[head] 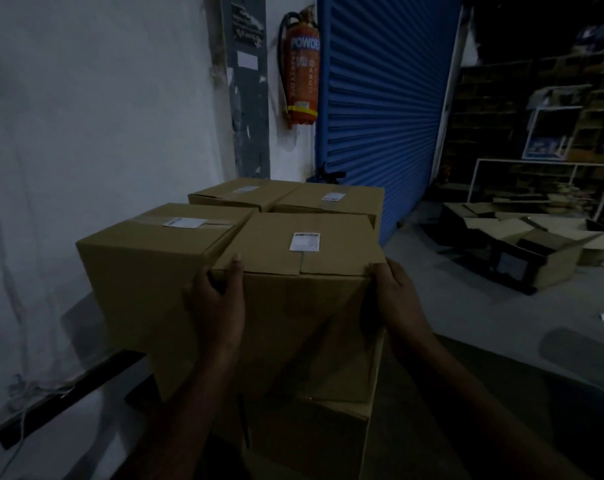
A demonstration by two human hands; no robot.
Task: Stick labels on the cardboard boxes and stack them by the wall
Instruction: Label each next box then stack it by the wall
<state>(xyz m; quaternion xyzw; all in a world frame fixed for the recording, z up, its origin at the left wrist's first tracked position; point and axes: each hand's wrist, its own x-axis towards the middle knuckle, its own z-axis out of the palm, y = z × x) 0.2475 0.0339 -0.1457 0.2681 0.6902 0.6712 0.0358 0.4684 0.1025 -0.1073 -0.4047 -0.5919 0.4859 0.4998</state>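
A labelled cardboard box sits on top of another box in the stack by the white wall. My left hand grips its near left corner, thumb on the top flap. My right hand holds its near right corner. A white label is stuck on its top. A second labelled box stands right beside it on the left. Two more labelled boxes, the back left box and the back right box, stand behind them.
A red fire extinguisher hangs on the wall beside a blue roller shutter. Flattened and open cartons lie on the floor at right, with white frames and dark shelves behind. A dark strip lies along the wall's foot.
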